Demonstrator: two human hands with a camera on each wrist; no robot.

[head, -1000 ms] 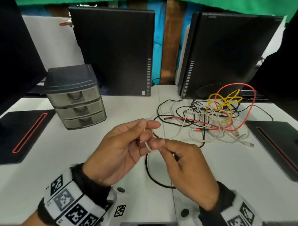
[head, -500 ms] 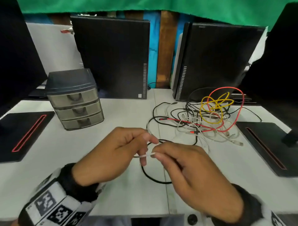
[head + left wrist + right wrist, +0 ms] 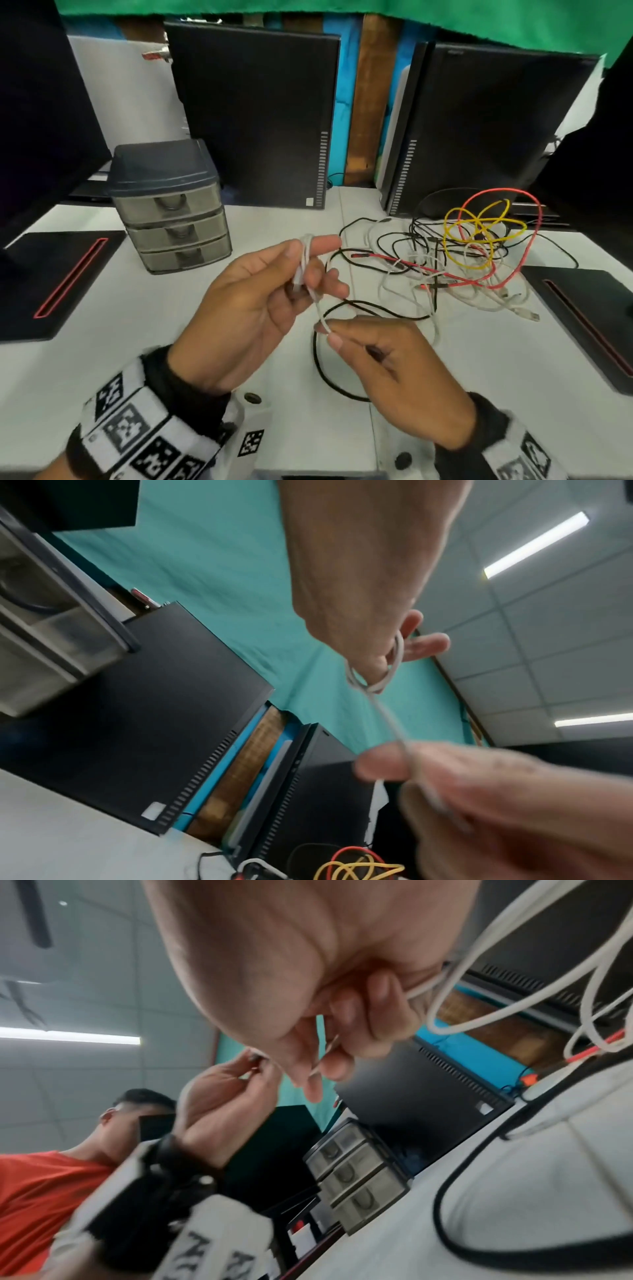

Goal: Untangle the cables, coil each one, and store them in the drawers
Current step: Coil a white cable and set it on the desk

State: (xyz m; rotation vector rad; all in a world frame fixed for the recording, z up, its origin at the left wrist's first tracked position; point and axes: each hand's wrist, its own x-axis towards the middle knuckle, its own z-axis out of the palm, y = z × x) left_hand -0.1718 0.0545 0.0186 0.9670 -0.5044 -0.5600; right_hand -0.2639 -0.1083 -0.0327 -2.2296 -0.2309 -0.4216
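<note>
A thin white cable [image 3: 307, 270] is looped around the fingers of my left hand [image 3: 274, 291], which holds it above the white table [image 3: 102, 359]. From there it runs down to my right hand [image 3: 370, 346], which pinches it between thumb and forefinger. The left wrist view shows the white cable [image 3: 387, 680] wound on a finger, then stretched to my right hand [image 3: 445, 791]. In the right wrist view my right hand [image 3: 335, 1031] grips the white cable [image 3: 462, 969]. A tangle of red, yellow, black and white cables [image 3: 462, 260] lies to the right. The grey three-drawer unit [image 3: 171, 209] stands at the left, drawers closed.
A black cable [image 3: 318, 370] loops on the table under my hands. Two black computer towers [image 3: 257, 120] [image 3: 486, 130] stand at the back. Black pads with red slots [image 3: 58, 281] [image 3: 589, 318] lie at both sides.
My left hand has risen and turned, with the white cable now wound around its fingers. My right hand has dropped lower and apart from it, drawing the cable taut between them.
</note>
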